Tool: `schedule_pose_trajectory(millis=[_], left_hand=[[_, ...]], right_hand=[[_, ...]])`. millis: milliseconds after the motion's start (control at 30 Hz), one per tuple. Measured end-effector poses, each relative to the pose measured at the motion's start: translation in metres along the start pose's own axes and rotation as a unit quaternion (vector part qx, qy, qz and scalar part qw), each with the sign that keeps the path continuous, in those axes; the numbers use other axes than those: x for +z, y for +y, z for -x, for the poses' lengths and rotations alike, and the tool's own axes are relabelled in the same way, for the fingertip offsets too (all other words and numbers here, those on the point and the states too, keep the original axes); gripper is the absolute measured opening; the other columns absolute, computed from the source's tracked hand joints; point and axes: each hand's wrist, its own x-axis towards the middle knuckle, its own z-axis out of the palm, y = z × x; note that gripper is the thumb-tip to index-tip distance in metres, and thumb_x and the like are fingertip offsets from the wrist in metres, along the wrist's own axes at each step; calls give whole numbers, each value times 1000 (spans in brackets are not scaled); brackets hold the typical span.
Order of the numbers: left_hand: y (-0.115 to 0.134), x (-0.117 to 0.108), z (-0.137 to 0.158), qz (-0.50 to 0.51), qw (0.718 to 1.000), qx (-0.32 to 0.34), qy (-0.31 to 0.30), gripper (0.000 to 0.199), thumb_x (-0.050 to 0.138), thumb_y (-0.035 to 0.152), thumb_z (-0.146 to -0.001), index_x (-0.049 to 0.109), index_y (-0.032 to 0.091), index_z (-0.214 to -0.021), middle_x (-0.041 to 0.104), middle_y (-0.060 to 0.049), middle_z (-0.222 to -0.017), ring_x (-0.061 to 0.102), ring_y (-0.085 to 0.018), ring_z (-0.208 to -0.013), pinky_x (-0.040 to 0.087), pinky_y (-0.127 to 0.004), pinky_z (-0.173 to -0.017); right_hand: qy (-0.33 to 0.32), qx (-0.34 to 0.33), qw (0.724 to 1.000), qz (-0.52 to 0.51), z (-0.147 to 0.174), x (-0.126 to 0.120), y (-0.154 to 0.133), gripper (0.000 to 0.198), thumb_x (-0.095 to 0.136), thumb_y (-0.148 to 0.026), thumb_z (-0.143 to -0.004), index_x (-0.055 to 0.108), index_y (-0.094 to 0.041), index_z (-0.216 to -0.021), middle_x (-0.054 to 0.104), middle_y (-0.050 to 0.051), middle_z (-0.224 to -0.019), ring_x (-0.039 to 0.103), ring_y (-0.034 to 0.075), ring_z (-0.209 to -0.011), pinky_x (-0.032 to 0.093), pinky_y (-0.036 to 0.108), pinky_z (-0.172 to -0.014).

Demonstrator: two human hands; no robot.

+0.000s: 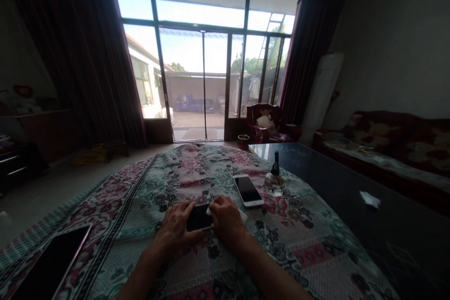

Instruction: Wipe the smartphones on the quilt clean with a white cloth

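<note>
A dark-screened phone (198,218) lies sideways on the floral tablecloth (140,211). My left hand (177,221) grips its left end, with the thumb along the near edge and the fingers at the far edge. Closed around a white tissue (242,216), my right hand (227,218) presses at the phone's right part; some of the tissue sticks out on both sides of the fingers. Just beyond the right hand rests a white phone (248,191) with a black screen. To its right stands a clear glass bottle (274,181) with a black spray top.
At the lower left lies a large dark tablet (52,262). A dark glossy table (351,229) adjoins on the right, with a crumpled white tissue (370,199) on it. Farther back are a red armchair (263,124), a red sofa (383,138) and glass doors (190,84).
</note>
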Motion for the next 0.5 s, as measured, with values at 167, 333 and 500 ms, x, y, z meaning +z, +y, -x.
schedule_pose_trajectory(millis=[167,333,500], left_hand=[[5,3,-1,15,1000,20,0,75,67,39,-67,53,14,-136,49,-15,-144,42,-34,-133,27,-42,-112],[4,-8,-1,56,998,0,-28,73,68,35,-65,56,16,-134,51,-14,-143,42,-33,-134,28,-42,-112],[-11,-30,7,161,985,-39,-38,71,74,35,-60,62,23,-129,57,-8,-139,48,-34,-129,36,-41,-108]], right_hand=[[37,38,998,-31,5,-4,12,22,53,-9,-83,70,-20,-93,62,8,-98,54,21,-97,41,30,-91],[70,38,993,-92,7,-1,17,30,49,-2,-78,69,-17,-94,62,8,-94,57,20,-92,44,29,-88],[139,55,977,-150,4,4,23,32,46,-1,-80,69,-15,-97,64,9,-92,60,19,-88,46,30,-84]])
